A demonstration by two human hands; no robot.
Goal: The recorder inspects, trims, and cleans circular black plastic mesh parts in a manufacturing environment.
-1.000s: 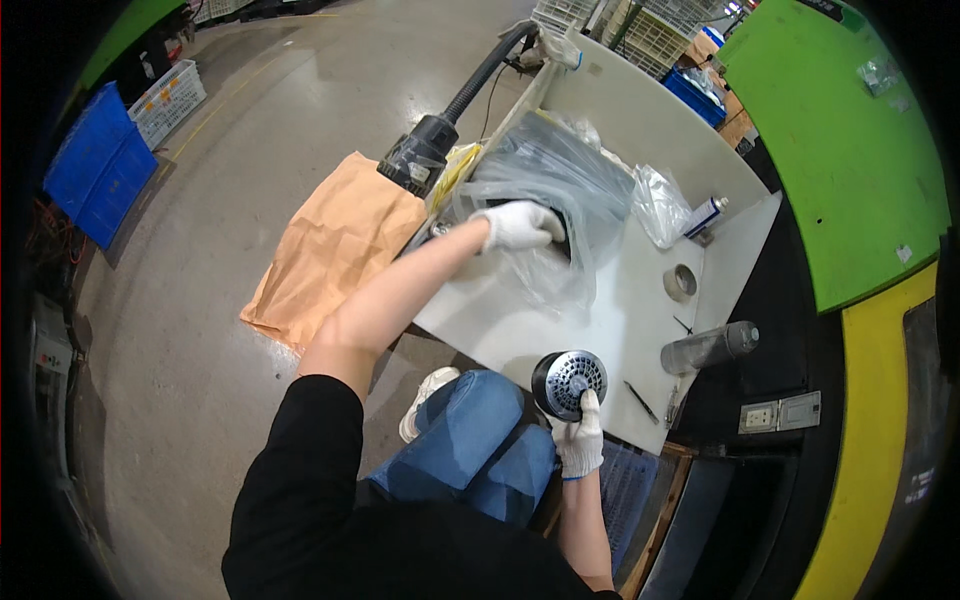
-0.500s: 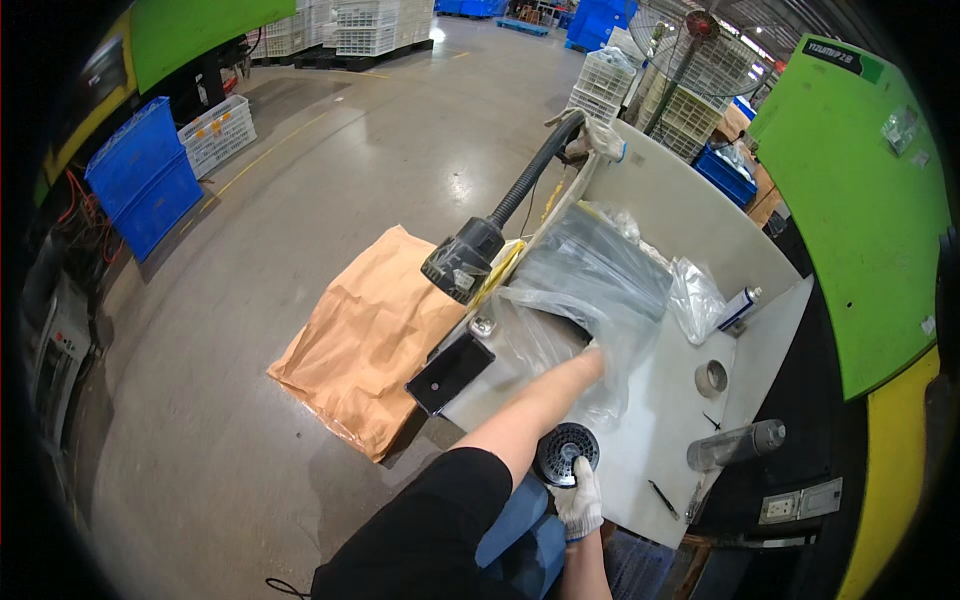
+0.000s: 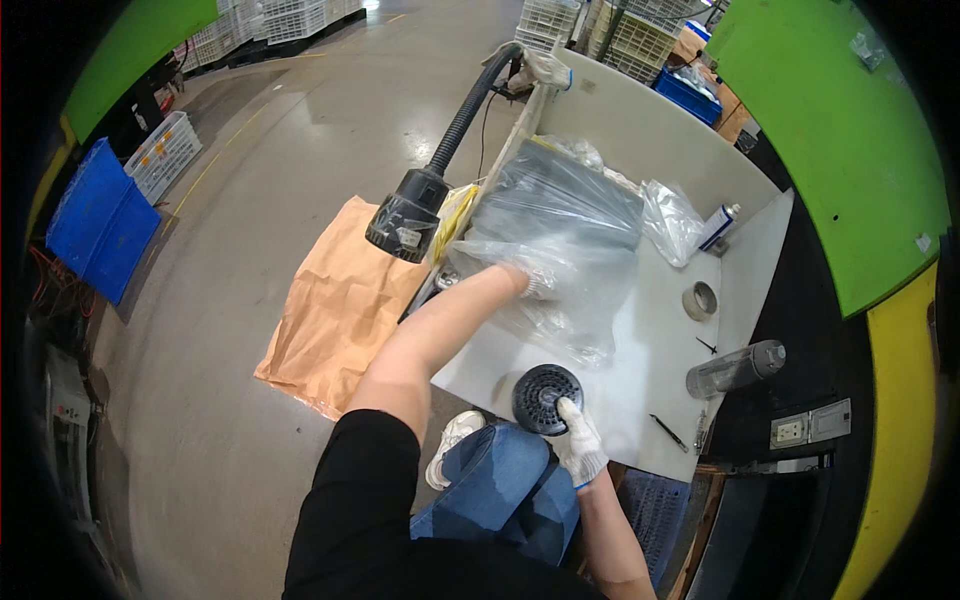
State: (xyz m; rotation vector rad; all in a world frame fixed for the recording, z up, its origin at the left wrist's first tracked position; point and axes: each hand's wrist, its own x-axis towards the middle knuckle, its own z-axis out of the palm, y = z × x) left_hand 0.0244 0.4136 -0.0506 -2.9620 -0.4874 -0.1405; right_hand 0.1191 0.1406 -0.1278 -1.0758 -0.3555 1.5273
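My left hand [image 3: 540,281], in a whitish knit glove, reaches into or under the loose clear plastic bag [image 3: 595,320] on the white work surface. Film covers its fingers, so their grip is hidden. Beneath the film at the far side lies a dark grey flat shape [image 3: 570,205]. Closer to me, my gloved right hand [image 3: 580,442] grips a round black plastic part [image 3: 547,397] by its rim, thumb on top. That part has rings of slots on its face and is held over the table's front edge.
Left of the table lies a brown paper sack [image 3: 325,300], under a black hose nozzle [image 3: 408,215]. Toward the right are a tape roll [image 3: 700,300], a spray can [image 3: 719,226], a clear bottle [image 3: 735,370] and a black pen [image 3: 668,433]. A pale panel [image 3: 660,125] walls the back.
The view has shifted, so the table sits higher and further left. The bag's near folds have settled lower over my left hand. My left forearm now covers the black box. My right hand keeps the round part.
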